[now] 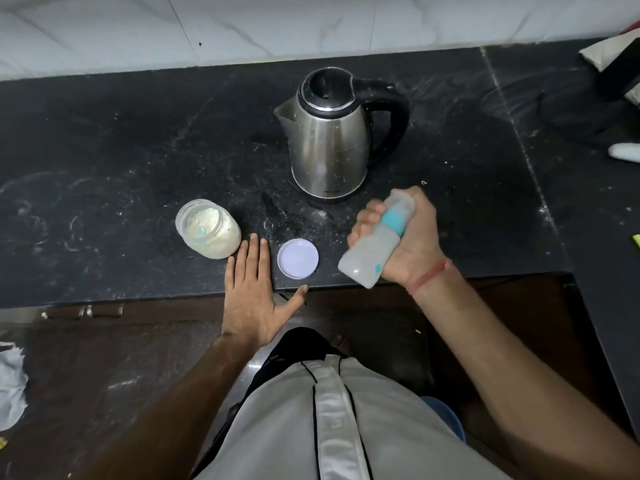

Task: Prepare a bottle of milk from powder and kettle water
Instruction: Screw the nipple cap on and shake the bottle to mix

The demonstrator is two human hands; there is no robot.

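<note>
Fingers (369, 216) of the right hand (408, 244) are clenching round the tilted bottle (370, 251), its cloudy fill suggesting shaking to mix. Behind, the kettle (329, 133) is standing shut on the bench (138, 150). Left hand (252, 289) is lying flat, released, steadying. An open jar (207, 228) is holding powder; its lid (298, 258) is lying beside.

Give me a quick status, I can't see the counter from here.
Right hand grips capped bottle, tilted. Left hand flat on counter edge. Powder jar open, lid beside it. Kettle shut, unobstructed.
</note>
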